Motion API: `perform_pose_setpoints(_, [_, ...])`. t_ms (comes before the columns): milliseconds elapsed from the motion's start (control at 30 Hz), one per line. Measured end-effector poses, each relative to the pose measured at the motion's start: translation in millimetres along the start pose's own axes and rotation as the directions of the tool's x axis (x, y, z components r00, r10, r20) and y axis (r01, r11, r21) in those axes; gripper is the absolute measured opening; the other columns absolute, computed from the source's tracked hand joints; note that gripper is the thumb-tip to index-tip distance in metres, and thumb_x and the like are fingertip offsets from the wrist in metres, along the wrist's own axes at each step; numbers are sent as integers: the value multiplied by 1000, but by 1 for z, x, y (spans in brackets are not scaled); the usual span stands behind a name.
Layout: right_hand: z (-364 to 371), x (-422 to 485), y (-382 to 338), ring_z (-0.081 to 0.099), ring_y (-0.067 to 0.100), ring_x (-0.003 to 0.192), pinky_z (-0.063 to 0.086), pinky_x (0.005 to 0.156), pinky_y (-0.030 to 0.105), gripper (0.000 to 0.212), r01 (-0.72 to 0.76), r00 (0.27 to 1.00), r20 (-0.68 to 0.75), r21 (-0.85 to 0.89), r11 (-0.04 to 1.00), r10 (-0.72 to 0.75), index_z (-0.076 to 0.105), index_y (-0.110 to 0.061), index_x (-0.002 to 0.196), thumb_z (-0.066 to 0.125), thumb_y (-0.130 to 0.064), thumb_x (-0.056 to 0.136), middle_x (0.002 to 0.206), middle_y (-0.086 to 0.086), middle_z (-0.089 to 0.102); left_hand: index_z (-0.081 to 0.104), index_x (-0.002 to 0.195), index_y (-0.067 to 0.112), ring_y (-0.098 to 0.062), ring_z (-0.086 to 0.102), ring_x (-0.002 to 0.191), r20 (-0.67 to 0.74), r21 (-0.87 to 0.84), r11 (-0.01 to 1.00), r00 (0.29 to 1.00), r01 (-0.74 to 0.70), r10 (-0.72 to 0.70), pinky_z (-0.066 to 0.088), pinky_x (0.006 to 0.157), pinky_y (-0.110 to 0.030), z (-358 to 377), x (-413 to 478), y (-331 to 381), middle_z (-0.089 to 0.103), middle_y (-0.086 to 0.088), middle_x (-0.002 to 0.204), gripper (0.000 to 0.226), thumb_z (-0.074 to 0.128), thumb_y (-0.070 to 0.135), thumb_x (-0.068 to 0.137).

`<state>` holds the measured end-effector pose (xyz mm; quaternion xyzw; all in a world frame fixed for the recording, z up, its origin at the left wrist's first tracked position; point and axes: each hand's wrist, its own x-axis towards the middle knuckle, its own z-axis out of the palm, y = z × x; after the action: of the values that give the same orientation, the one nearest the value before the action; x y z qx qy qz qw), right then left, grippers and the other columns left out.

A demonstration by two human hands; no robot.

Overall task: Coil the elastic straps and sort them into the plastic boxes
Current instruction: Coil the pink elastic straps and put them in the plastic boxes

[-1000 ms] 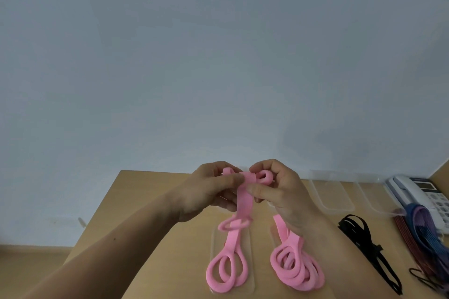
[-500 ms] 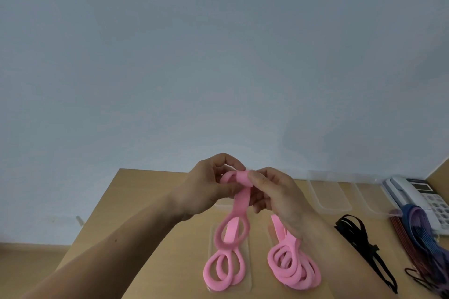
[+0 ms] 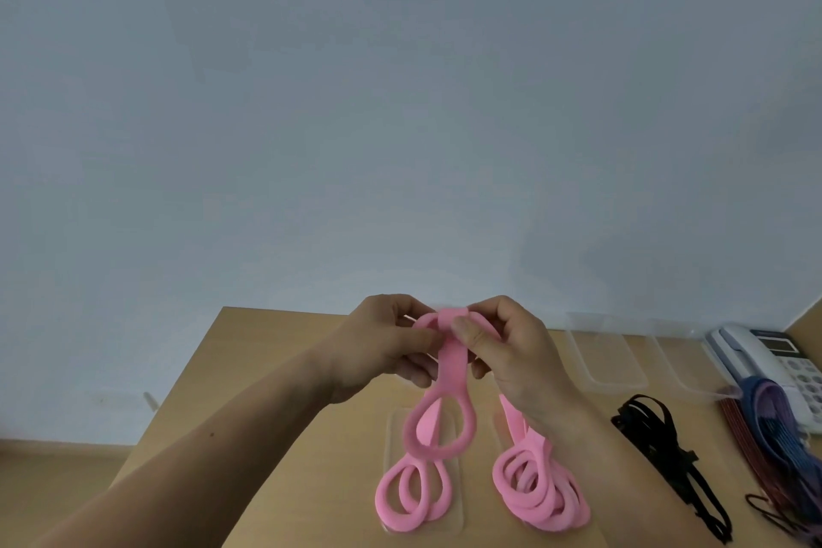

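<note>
Edges and room: the table (image 3: 307, 476) has its left edge running on a slant from upper centre down to the bottom of the frame. Its far edge meets the wall (image 3: 400, 102). Bare wood lies open left of the hands, and again between the pink pile (image 3: 540, 494) and the black strap (image 3: 654, 423). The right side is crowded, with far boxes (image 3: 618, 387) near the back edge, then a phone (image 3: 756, 347), then blue and purple cords (image 3: 774, 418) lying over it.

Hands: both are raised above the table at frame centre, close together. The left hand (image 3: 382, 347) pinches the top of the strap (image 3: 451, 369), fingers curled. The right hand (image 3: 516, 352) pinches it just beside, thumb on the front of the band. The strap hangs down from the pinch and opens into a loop. Its lower coils rest in a clear box (image 3: 390, 449) at lower centre. The pile lies just right of that box.

Surface and room: light wood top, plain pale blue-grey wall, and a tan strip of floor (image 3: 53, 485) at lower left.

Hidden or unclear: the right wrist covers the pile's upper end. Whether a box sits under the pile, I cannot tell. The clear box rims are faint. The cords and the black strap are cut off at the lower right, and both forearms by the bottom edge.
</note>
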<state>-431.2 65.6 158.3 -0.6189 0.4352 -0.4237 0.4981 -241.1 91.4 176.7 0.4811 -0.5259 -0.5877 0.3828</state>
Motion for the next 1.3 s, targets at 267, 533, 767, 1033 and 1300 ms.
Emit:
perform_pose_setpoints(267, [0, -5, 6, 70, 29, 92, 61, 75, 43, 29, 6, 996, 83, 80, 997, -12, 67, -33, 96, 76, -17, 73, 100, 4, 71, 62, 103, 1, -29, 63, 72, -50, -146, 988, 998, 42, -49, 57, 70, -35, 0, 2, 0, 67, -14, 78, 38, 77, 22, 76])
perform_pose_setpoints(533, [-3, -4, 4, 69, 25, 79, 55, 66, 34, 31, -86, 992, 104, 212, 973, 65, 66, -16, 104, 77, -28, 77, 90, 6, 71, 64, 100, 8, -22, 64, 71, -133, -31, 993, 985, -113, 108, 55, 67, -30, 3, 5, -5, 66, -12, 90, 31, 81, -1, 76])
perform_pose_setpoints(767, [-2, -5, -2, 69, 25, 71, 57, 66, 35, 53, -164, 982, 111, 84, 983, 154, 67, -3, 92, 69, -52, 73, 79, 12, 72, 60, 108, 9, -20, 66, 81, -94, 46, 981, 977, -189, 192, 59, 79, -33, 5, 3, -7, 65, -15, 99, 37, 76, -7, 79])
perform_pose_setpoints(1033, [-2, -8, -7, 67, 12, 68, 52, 62, 23, 40, -85, 994, 72, 104, 991, 77, 68, -8, 90, 75, -41, 68, 73, 1, 70, 60, 110, 7, -35, 72, 83, -39, 107, 994, 999, -23, 28, 61, 77, -43, 0, 0, -6, 71, -18, 103, 43, 84, 19, 77])
perform_pose_setpoints(1300, [-5, -8, -4, 70, 12, 75, 54, 68, 22, 18, -2, 995, 95, 50, 999, -3, 69, -20, 91, 81, -14, 79, 81, -2, 73, 58, 112, -1, -36, 70, 80, 40, -125, 989, 996, 78, -74, 57, 69, -35, -2, -7, 3, 72, -20, 102, 45, 74, 27, 80])
